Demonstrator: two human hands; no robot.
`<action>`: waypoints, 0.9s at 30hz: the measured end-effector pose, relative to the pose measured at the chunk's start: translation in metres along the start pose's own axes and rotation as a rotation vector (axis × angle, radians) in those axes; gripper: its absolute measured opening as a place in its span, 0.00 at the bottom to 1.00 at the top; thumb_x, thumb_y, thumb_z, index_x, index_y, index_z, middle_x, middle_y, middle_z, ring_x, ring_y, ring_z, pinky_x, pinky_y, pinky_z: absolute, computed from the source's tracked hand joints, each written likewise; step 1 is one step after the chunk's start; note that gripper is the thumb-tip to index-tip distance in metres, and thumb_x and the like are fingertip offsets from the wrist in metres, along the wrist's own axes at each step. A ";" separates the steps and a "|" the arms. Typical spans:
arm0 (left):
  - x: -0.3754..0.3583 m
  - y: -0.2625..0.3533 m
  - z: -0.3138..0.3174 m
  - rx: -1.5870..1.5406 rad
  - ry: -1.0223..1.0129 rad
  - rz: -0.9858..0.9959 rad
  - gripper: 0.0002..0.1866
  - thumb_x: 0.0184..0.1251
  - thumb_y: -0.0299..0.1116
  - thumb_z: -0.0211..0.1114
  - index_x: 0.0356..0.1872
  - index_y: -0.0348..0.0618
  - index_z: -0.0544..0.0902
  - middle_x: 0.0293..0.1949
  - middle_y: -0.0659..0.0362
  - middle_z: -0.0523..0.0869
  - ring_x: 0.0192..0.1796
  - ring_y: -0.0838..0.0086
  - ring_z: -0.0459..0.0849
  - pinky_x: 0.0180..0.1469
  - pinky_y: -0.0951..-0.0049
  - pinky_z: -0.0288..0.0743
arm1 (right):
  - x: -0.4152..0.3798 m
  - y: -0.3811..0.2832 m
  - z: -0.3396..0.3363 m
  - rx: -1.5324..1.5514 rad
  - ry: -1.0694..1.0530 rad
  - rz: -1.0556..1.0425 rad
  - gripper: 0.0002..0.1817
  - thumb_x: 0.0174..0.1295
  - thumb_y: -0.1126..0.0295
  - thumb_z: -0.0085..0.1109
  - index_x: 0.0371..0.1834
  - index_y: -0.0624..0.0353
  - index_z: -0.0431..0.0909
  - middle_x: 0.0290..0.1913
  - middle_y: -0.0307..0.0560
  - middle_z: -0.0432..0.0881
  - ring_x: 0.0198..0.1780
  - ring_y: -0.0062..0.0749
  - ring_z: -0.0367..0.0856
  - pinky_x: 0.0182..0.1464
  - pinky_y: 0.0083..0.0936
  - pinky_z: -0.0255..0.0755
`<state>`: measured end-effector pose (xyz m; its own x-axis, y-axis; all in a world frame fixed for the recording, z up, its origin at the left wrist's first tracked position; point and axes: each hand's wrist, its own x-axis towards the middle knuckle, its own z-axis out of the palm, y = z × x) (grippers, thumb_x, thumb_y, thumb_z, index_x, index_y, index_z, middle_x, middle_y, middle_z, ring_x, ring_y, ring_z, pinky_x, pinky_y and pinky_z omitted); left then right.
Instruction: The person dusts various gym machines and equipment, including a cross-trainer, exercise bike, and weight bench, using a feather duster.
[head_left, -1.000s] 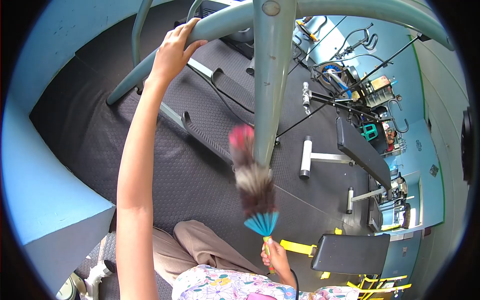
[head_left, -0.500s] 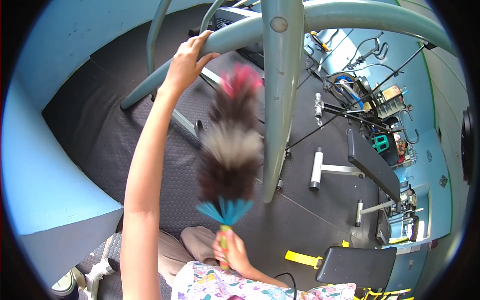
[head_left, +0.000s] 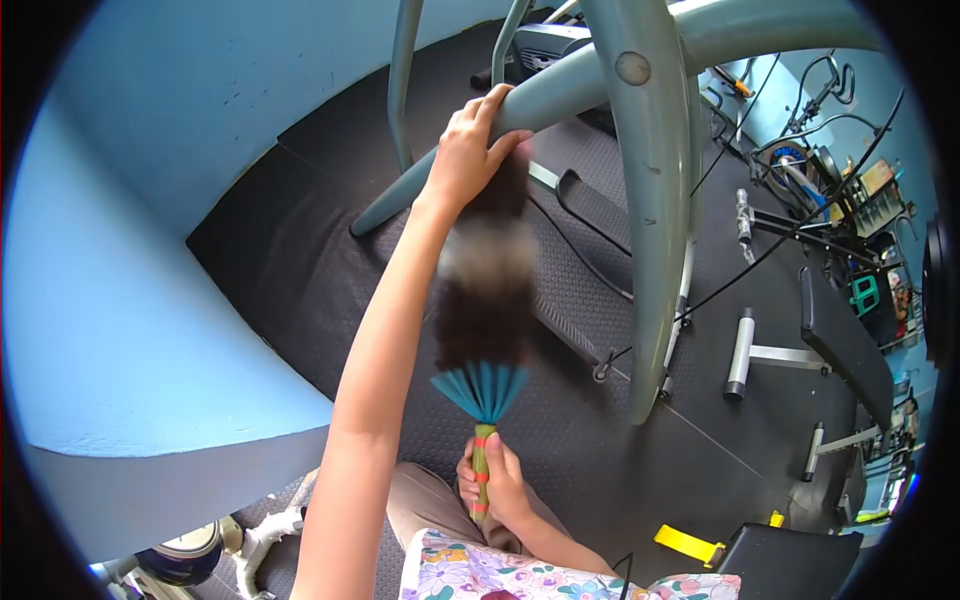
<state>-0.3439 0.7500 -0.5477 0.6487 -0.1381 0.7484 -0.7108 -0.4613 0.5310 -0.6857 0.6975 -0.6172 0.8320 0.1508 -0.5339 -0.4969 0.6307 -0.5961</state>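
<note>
Overhead, the person's left hand [head_left: 468, 150] wraps around a slanting grey-green bar [head_left: 560, 85] of a gym machine, arm stretched up. The right hand [head_left: 492, 483] grips the striped handle of a feather duster [head_left: 487, 300], whose dark and white plumes, blurred, rise against that bar just beneath the left hand, above the black rubber floor [head_left: 300, 250].
</note>
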 end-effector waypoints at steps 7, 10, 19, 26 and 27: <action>0.002 -0.001 0.001 -0.026 0.036 0.028 0.28 0.56 0.42 0.63 0.58 0.48 0.67 0.48 0.48 0.76 0.50 0.52 0.75 0.52 0.58 0.69 | -0.010 0.036 -0.073 -0.227 0.161 -0.162 0.20 0.69 0.51 0.34 0.35 0.57 0.63 0.19 0.38 0.64 0.16 0.16 0.60 0.18 0.14 0.57; 0.000 0.002 0.001 -0.021 0.040 0.023 0.28 0.57 0.42 0.63 0.58 0.47 0.67 0.47 0.47 0.76 0.49 0.52 0.75 0.52 0.58 0.69 | 0.005 0.024 -0.063 -0.367 0.020 -0.138 0.19 0.69 0.52 0.35 0.35 0.58 0.64 0.19 0.38 0.64 0.15 0.16 0.60 0.18 0.15 0.57; 0.002 0.002 -0.003 0.010 -0.017 -0.004 0.29 0.58 0.39 0.63 0.60 0.45 0.65 0.48 0.48 0.76 0.52 0.55 0.75 0.53 0.62 0.69 | 0.017 0.029 -0.119 -0.615 0.313 -0.262 0.17 0.68 0.57 0.42 0.32 0.61 0.68 0.16 0.36 0.65 0.14 0.14 0.62 0.15 0.12 0.57; -0.012 -0.025 -0.011 0.016 -0.043 0.023 0.27 0.65 0.46 0.53 0.63 0.48 0.63 0.53 0.49 0.72 0.56 0.58 0.70 0.59 0.63 0.62 | 0.075 -0.028 -0.131 -1.414 0.155 -0.554 0.16 0.62 0.59 0.51 0.30 0.63 0.73 0.21 0.59 0.76 0.26 0.57 0.76 0.26 0.40 0.68; -0.018 -0.039 -0.017 0.024 -0.060 -0.010 0.28 0.66 0.52 0.47 0.64 0.52 0.62 0.56 0.48 0.69 0.59 0.56 0.67 0.59 0.61 0.62 | 0.083 -0.038 -0.124 -1.481 0.129 -0.608 0.15 0.61 0.59 0.52 0.30 0.62 0.73 0.21 0.59 0.76 0.26 0.57 0.76 0.26 0.41 0.68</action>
<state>-0.3322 0.7854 -0.5756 0.6711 -0.1857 0.7177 -0.6981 -0.4839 0.5276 -0.6280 0.5914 -0.7136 0.9985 0.0543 -0.0115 0.0297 -0.6981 -0.7154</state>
